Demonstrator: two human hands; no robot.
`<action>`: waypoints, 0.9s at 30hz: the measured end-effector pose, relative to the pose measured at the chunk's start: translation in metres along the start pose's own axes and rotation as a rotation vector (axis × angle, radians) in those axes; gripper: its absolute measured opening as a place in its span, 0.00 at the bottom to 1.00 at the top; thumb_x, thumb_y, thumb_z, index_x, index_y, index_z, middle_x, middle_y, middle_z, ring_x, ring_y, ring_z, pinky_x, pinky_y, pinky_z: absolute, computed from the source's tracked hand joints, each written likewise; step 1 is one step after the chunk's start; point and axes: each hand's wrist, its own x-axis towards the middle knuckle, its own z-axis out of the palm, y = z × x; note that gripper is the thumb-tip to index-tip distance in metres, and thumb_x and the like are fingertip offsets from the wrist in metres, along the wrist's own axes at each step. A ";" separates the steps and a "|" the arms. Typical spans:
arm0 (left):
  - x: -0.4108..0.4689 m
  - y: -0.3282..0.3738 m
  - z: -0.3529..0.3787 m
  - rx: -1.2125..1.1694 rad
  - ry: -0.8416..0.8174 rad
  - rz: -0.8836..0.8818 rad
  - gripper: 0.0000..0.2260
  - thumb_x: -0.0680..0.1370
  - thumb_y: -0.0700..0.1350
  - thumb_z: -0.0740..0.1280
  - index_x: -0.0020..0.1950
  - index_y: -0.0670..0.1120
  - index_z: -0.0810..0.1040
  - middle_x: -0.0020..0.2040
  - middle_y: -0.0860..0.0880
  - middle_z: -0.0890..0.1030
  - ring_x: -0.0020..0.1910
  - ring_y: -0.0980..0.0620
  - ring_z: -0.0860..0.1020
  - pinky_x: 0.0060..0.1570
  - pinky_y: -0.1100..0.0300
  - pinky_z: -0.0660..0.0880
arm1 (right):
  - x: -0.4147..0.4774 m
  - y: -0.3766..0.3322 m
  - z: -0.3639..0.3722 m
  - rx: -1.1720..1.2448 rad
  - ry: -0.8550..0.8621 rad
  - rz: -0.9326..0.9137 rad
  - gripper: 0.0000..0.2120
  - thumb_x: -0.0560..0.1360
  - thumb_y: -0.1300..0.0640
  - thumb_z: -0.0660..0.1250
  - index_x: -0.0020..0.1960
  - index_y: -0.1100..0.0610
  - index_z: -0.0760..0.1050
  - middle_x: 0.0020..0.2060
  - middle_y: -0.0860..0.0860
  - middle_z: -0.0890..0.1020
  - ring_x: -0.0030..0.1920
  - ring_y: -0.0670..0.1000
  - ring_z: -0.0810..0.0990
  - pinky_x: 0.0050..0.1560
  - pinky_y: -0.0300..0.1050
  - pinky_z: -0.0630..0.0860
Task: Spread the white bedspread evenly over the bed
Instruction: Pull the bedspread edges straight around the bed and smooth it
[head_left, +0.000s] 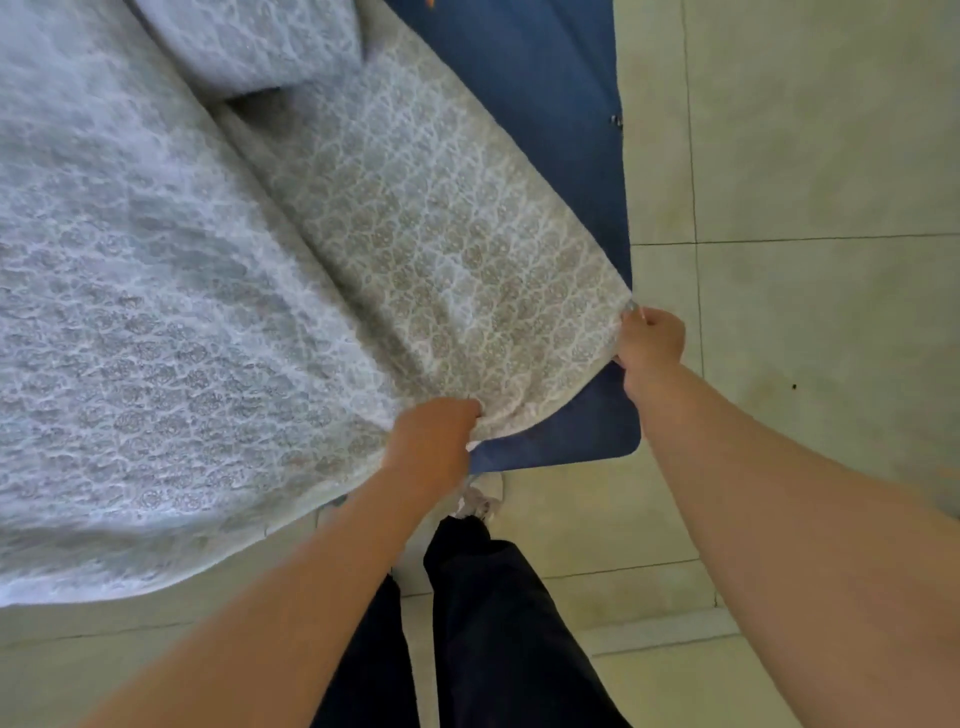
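The white patterned bedspread (218, 291) covers most of the bed, which fills the left and middle of the head view. A strip of blue bed sheet (550, 124) shows along the right side and at the near corner (587, 426). My left hand (431, 441) grips a bunched fold at the bedspread's near edge. Further right, my right hand (649, 340) pinches the bedspread's corner at the bed's right edge. The cloth between my hands is pulled taut with a few creases. A folded-back layer of the bedspread (244, 47) lies at the top.
Pale tiled floor (810, 182) lies to the right of the bed and in front of it. My dark trouser legs (498, 623) and a white shoe (480, 496) stand close to the bed's near corner.
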 end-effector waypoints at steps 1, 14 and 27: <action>-0.003 0.010 0.006 0.044 -0.021 0.030 0.15 0.78 0.41 0.62 0.64 0.46 0.72 0.55 0.46 0.79 0.53 0.46 0.78 0.46 0.55 0.73 | -0.002 0.013 -0.014 -0.021 0.066 0.001 0.15 0.79 0.58 0.60 0.35 0.60 0.71 0.30 0.54 0.73 0.31 0.52 0.71 0.34 0.41 0.71; -0.035 0.025 0.060 0.076 -0.133 0.255 0.10 0.73 0.45 0.66 0.53 0.51 0.74 0.53 0.51 0.76 0.53 0.47 0.75 0.46 0.55 0.73 | -0.043 0.129 -0.084 -0.138 0.215 0.379 0.06 0.76 0.66 0.62 0.53 0.61 0.70 0.46 0.57 0.77 0.38 0.56 0.76 0.39 0.46 0.72; -0.036 -0.014 0.016 -0.411 0.447 -0.337 0.33 0.73 0.66 0.63 0.71 0.47 0.63 0.68 0.46 0.67 0.67 0.45 0.68 0.66 0.46 0.67 | -0.082 0.008 0.025 -0.777 -0.147 -0.750 0.29 0.74 0.46 0.67 0.71 0.53 0.63 0.70 0.52 0.67 0.71 0.54 0.64 0.69 0.55 0.63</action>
